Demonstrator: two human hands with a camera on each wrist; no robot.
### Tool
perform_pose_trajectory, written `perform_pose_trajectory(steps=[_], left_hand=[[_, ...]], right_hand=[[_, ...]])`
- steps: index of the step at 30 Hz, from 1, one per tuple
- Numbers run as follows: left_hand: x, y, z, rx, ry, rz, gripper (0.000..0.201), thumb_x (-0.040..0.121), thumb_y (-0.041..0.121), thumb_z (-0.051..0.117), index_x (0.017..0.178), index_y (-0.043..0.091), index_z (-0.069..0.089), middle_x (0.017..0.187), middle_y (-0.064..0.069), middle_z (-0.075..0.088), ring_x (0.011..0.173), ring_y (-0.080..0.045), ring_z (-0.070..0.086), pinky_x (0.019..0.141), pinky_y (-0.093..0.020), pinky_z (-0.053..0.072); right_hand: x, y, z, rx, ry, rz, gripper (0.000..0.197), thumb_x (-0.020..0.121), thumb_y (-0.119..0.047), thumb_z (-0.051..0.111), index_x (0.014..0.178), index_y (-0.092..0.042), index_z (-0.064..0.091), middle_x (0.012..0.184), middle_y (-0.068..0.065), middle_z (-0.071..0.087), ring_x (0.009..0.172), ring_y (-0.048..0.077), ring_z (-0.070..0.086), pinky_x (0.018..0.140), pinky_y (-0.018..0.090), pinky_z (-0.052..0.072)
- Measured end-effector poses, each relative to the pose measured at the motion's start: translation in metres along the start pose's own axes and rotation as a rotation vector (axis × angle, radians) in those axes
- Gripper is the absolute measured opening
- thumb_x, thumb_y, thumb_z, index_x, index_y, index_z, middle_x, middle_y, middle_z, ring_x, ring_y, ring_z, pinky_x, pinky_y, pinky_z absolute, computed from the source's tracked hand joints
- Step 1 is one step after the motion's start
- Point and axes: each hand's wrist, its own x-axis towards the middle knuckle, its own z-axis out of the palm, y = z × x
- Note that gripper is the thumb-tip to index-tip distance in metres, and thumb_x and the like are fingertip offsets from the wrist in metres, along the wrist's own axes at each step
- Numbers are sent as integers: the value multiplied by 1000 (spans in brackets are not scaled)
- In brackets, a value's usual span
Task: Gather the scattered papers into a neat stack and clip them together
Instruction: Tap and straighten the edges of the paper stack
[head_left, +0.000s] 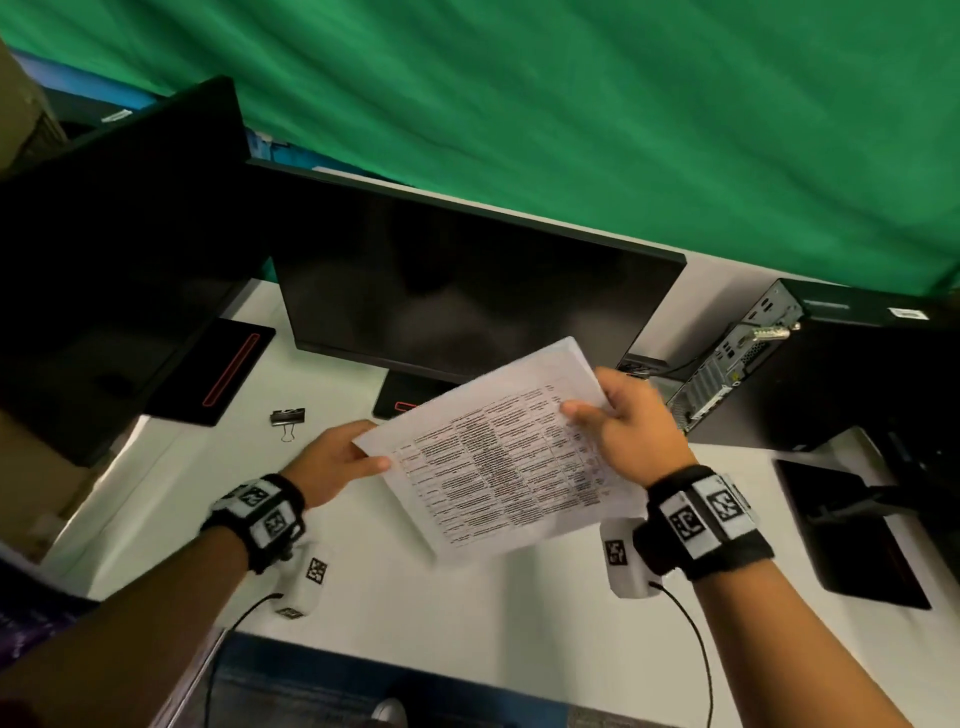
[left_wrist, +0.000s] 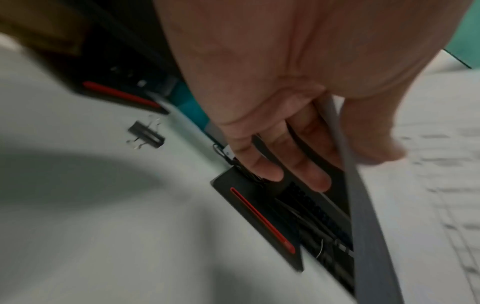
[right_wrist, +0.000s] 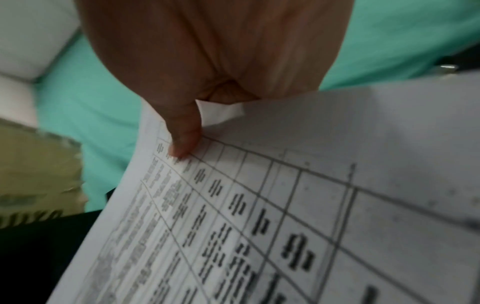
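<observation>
Both hands — left hand (head_left: 332, 457), right hand (head_left: 631, 421) — thumbs atop raised papers (head_left: 498, 452).

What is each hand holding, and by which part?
Both hold the papers above the desk: the left hand pinches the near-left edge, the right hand the far-right edge.
</observation>
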Motion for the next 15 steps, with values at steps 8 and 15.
perform_pose_trajectory(steps=[8,15], left_hand=[[-3,37,42,-218,410,30,29,96,17,55,122,21,43,103,7,65,93,-9,64,82,-23,54],[-13,30,58,-66,421,103,36,95,19,57,124,25,36,115,-3,58,103,-20,59,72,-14,49]], right_hand=[[-37,72,60,540,247,231,25,96,-11,59,119,-18,64,112,0,74,103,21,70,94,50,55],[-52,86,89,643,287,279,27,97,-10,58,121,-21,61,113,0,73,104,20,70,89,41,58]])
